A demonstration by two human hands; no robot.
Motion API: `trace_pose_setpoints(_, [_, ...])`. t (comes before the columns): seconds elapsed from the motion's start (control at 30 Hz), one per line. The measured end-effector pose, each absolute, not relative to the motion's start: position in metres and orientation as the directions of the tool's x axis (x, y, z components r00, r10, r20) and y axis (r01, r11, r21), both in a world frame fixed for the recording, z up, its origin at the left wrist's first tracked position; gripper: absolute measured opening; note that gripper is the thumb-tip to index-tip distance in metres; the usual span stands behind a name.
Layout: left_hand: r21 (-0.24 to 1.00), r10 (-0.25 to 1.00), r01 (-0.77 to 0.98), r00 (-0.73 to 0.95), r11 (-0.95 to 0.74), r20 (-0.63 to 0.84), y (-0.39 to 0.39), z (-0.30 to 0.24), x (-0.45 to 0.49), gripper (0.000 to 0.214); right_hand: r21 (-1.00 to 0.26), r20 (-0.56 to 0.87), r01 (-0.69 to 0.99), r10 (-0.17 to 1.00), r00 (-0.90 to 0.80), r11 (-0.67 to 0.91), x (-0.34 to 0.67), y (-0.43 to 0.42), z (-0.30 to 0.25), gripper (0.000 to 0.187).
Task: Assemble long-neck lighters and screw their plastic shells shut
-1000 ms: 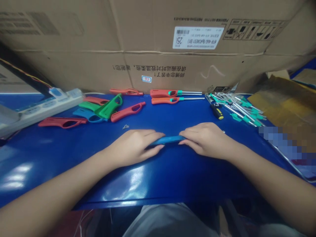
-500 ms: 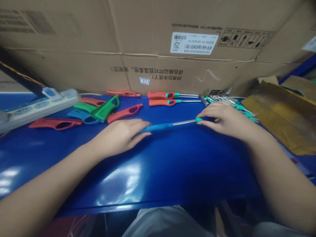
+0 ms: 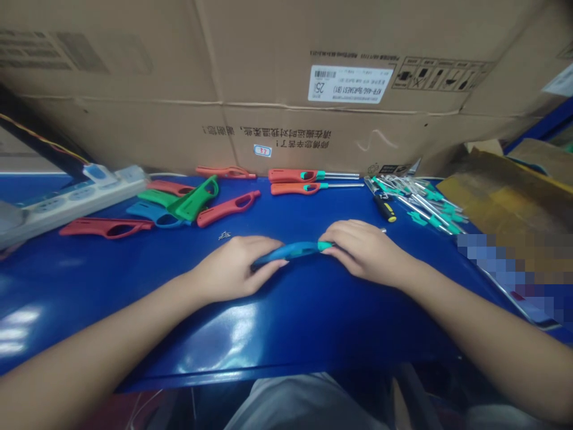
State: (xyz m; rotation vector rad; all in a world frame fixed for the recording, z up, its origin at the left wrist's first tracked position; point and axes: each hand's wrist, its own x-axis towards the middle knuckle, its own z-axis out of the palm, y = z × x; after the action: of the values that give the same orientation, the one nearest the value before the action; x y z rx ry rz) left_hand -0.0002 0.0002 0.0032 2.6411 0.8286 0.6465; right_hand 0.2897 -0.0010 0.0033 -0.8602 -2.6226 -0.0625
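Note:
My left hand (image 3: 244,266) is closed around the rear of a blue lighter handle (image 3: 293,251), held just above the table. My right hand (image 3: 364,251) pinches a metal lighter tube (image 3: 384,230); most of it is hidden by the fingers, and its tip shows beyond them. The tube's teal collar (image 3: 324,245) meets the front end of the blue handle. Two red-orange lighters (image 3: 293,188) with metal tubes lie behind my hands. Left of them are loose handles, among them a green handle (image 3: 197,200) and a red handle (image 3: 228,208).
Metal tubes with teal parts (image 3: 430,203) are heaped at the back right, beside a black-and-yellow screwdriver (image 3: 385,209). Small screws (image 3: 224,236) lie near my left hand. A white power strip (image 3: 80,200) is at left. A large cardboard box (image 3: 156,131) stands behind.
My right hand has moved left, toward my left hand. The teal collar now meets the blue handle, where bare metal tube showed between them before. The screwdriver and the screws have come into view.

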Motion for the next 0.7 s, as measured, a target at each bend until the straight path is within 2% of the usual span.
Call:
trace_pose_setpoints(0.1, [0.511,0.63,0.438,0.718,-0.74,0.295,-0.002,0.006,0.002,0.021,-0.037,0.407,0.544,0.509,-0.758,0.838,0.29,-0.003,0.0,0.022])
trace_pose_setpoints(0.17, [0.497,0.618,0.432,0.723,-0.753,0.309,-0.003,0.006,0.002,0.02,-0.059,0.411,0.534,0.508,-0.757,0.844,0.289,-0.005,-0.002,0.022])
trace_pose_setpoints(0.23, [0.418,0.576,0.426,0.738,-0.802,0.352,-0.005,0.004,0.001,0.02,-0.102,0.388,0.537,0.531,-0.753,0.837,0.289,-0.006,-0.005,0.022])
trace_pose_setpoints(0.33, [0.227,0.487,0.431,0.767,-0.873,0.417,-0.009,0.0,-0.001,0.025,-0.2,0.334,0.538,0.573,-0.748,0.819,0.287,-0.008,-0.008,0.021])
trace_pose_setpoints(0.4, [0.159,0.458,0.435,0.775,-0.886,0.435,-0.01,-0.003,-0.001,0.026,-0.285,0.316,0.54,0.61,-0.727,0.792,0.285,-0.009,-0.01,0.018])
trace_pose_setpoints(0.47, [0.193,0.466,0.426,0.768,-0.884,0.439,-0.011,-0.004,0.0,0.025,-0.346,0.314,0.543,0.64,-0.701,0.765,0.284,-0.009,-0.011,0.014])
trace_pose_setpoints(0.53, [0.291,0.507,0.417,0.749,-0.861,0.427,-0.011,-0.004,0.001,0.024,-0.364,0.321,0.544,0.65,-0.689,0.756,0.283,-0.01,-0.012,0.012])
trace_pose_setpoints(0.7, [0.488,0.615,0.423,0.708,-0.763,0.348,-0.009,0.001,0.005,0.021,-0.293,0.385,0.532,0.608,-0.694,0.794,0.282,-0.01,-0.012,0.012])
